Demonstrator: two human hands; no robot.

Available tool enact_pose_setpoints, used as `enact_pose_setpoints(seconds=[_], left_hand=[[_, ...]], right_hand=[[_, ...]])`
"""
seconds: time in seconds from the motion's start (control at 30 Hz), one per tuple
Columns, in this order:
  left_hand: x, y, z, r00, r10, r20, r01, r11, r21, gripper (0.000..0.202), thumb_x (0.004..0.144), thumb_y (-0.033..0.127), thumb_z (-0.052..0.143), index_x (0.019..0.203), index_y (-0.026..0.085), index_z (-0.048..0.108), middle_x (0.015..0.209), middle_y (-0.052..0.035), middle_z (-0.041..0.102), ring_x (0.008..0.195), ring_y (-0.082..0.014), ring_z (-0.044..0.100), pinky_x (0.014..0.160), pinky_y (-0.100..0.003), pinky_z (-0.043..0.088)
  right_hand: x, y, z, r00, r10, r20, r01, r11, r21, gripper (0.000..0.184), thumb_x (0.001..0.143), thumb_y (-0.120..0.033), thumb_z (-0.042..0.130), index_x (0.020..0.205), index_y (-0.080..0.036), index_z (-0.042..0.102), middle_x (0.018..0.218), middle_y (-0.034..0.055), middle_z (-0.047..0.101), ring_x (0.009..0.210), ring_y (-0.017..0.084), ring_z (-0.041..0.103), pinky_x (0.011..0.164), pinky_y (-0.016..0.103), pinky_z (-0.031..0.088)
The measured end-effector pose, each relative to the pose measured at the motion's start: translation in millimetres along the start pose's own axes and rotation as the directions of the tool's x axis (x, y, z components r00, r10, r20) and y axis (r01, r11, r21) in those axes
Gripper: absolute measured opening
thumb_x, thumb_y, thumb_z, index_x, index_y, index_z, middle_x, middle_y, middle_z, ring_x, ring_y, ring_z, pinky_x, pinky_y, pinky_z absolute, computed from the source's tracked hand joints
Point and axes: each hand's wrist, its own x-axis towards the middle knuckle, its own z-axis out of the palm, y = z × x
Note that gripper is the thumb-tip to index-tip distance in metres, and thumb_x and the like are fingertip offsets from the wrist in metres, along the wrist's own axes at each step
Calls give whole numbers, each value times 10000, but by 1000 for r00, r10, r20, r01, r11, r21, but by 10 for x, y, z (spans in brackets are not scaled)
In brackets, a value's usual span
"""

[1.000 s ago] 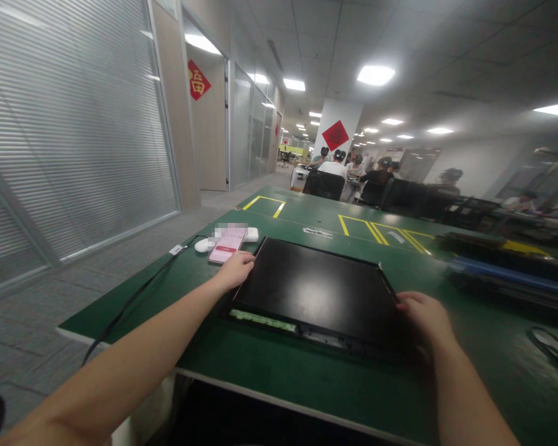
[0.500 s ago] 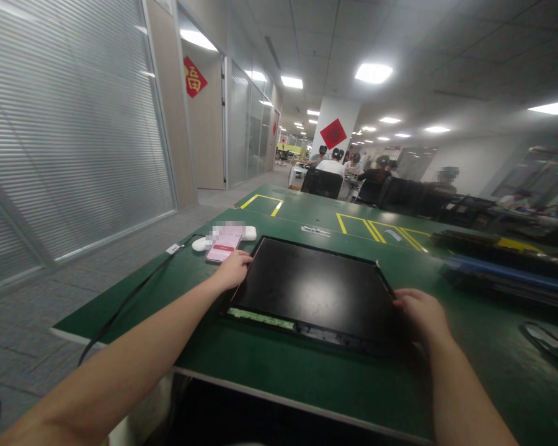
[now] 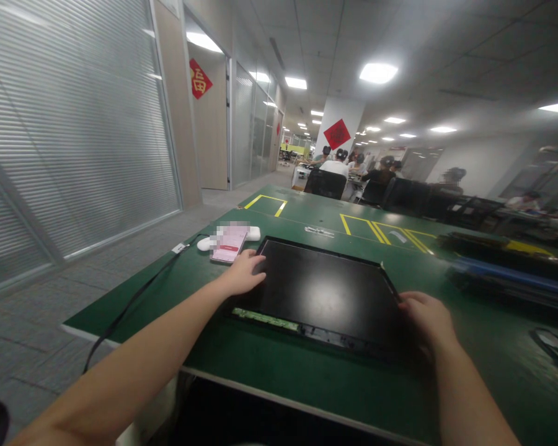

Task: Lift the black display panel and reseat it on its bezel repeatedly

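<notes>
A flat black display panel (image 3: 323, 291) lies on the green table (image 3: 279, 378) in front of me, with a green circuit strip (image 3: 263, 318) showing along its near edge. My left hand (image 3: 244, 274) lies on the panel's left edge, fingers stretched over the corner. At the right near corner my right hand (image 3: 428, 318) curls its fingers around the panel's edge.
A pink phone (image 3: 229, 246) and a white device (image 3: 204, 243) with a black cable (image 3: 134, 297) lie left of the panel. Dark stacked parts (image 3: 502, 263) sit at the right. Yellow tape marks (image 3: 376, 229) cross the far table. Several seated people (image 3: 348, 170) work beyond.
My left hand has slid a little further onto the panel's left edge. The right hand stays at the right corner. My view has shifted slightly.
</notes>
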Motion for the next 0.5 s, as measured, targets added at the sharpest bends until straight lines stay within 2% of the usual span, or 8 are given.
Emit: enact_pose_setpoints(seconds=[0.07, 0.1, 0.17, 0.27, 0.37, 0.5], left_hand=[[-53, 56, -54, 997, 77, 29, -77, 997, -4, 632, 703, 411, 696, 1281, 170, 615, 1421, -173, 439, 1321, -379, 396, 1110, -495, 306], [-76, 85, -86, 987, 144, 76, -143, 990, -17, 638, 698, 430, 714, 1278, 182, 619, 1432, -172, 432, 1328, -379, 385, 1109, -496, 302], [-113, 140, -150, 945, 275, 180, -264, 961, -82, 606, 719, 433, 720, 1273, 207, 625, 1429, -158, 447, 1332, -353, 390, 1107, -475, 307], [-153, 215, -219, 872, 403, 280, -370, 915, -164, 558, 711, 407, 757, 1238, 256, 649, 1395, -120, 493, 1304, -316, 433, 1085, -434, 340], [-180, 272, -240, 828, 473, 301, -424, 880, -217, 525, 681, 387, 798, 1183, 288, 683, 1374, -97, 521, 1279, -312, 458, 1065, -429, 358], [-195, 319, -236, 809, 508, 296, -450, 859, -244, 475, 670, 363, 818, 1128, 295, 712, 1355, -85, 541, 1257, -309, 478, 1059, -431, 359]], right_hand=[[8, 4, -1, 1000, -6, 1, 6, 1000, -5, 295, 651, -259, 557, 878, -223, 742, 801, 51, 740, 816, 240, 642, 686, 324, 434], [10, 2, -3, 1000, -2, 5, 2, 1000, -6, 294, 656, -261, 552, 877, -225, 742, 803, 50, 740, 821, 240, 643, 688, 325, 434], [9, -7, -7, 1000, 10, 13, -10, 1000, -10, 297, 662, -264, 549, 884, -228, 744, 809, 48, 742, 817, 238, 644, 681, 325, 434], [5, -19, -9, 1000, 3, 7, -2, 1000, -20, 297, 661, -270, 554, 881, -223, 748, 820, 55, 743, 788, 238, 642, 660, 329, 432], [7, -15, -6, 1000, -10, 1, 10, 1000, -25, 280, 662, -274, 563, 866, -222, 748, 828, 53, 745, 797, 238, 640, 672, 329, 433], [2, -11, -5, 1000, -2, 4, 2, 999, -32, 283, 669, -271, 563, 885, -228, 742, 836, 40, 744, 818, 234, 638, 691, 327, 432]])
